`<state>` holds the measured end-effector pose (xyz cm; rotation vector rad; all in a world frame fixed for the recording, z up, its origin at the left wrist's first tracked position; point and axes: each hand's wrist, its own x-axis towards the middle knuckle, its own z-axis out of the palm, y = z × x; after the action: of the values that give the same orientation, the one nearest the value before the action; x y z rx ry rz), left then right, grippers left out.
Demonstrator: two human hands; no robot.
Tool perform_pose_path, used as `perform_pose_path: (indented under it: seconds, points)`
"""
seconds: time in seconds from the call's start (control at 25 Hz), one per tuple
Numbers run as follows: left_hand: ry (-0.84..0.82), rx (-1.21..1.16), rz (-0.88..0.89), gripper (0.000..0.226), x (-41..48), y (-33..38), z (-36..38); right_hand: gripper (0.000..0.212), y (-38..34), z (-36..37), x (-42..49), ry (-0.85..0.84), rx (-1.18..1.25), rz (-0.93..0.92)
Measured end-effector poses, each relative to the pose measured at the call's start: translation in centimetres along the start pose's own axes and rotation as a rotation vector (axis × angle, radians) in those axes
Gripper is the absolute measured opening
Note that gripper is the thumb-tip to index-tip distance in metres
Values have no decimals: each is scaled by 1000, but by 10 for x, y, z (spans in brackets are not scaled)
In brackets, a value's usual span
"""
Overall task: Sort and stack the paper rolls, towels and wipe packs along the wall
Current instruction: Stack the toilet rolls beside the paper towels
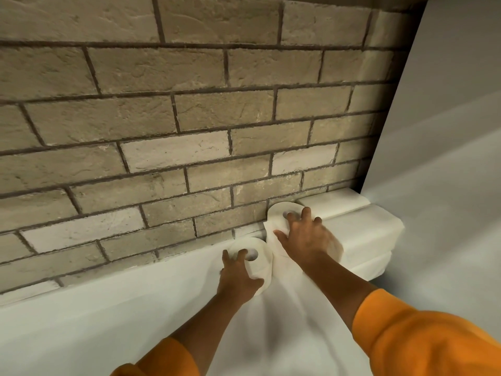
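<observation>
White, soft rolls stand against the rough brick wall (189,118). The left hand (238,278) curls round the low roll (264,260), the right hand (303,240) round the tall roll (276,210), beside square packs (366,232). A smooth ledge (108,308) runs left.

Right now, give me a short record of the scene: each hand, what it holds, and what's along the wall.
wall: brick wall, rolls at its foot
left hand: grips left paper roll, core hole up
right hand: grips right paper roll, core hole up
white stack: right of the rolls, against the wall; towels or packs, cannot tell
sleeves: orange
</observation>
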<state>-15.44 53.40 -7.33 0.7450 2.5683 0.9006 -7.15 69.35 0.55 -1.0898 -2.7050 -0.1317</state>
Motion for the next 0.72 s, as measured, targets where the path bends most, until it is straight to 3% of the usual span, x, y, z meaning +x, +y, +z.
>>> perform_pose_path:
  seconds: [0.08,0.24,0.44,0.6,0.72]
  points:
    - [-10,44,-30,92,-3,0,-5,63,-2,-1,0,-13,-15,15]
    - [40,-10,17,82,-14,-4,-15,63,-10,-6,-6,-41,-22,59]
    - [75,9,38,69,-41,-15,-31,88,-6,-22,-31,-13,60,171]
    - [86,-68,29,45,-77,-22,-37,73,-2,-22,-79,79,300,190]
    - [80,-173,2,37,-106,-30,-41,58,-11,-16,-116,-41,526,150]
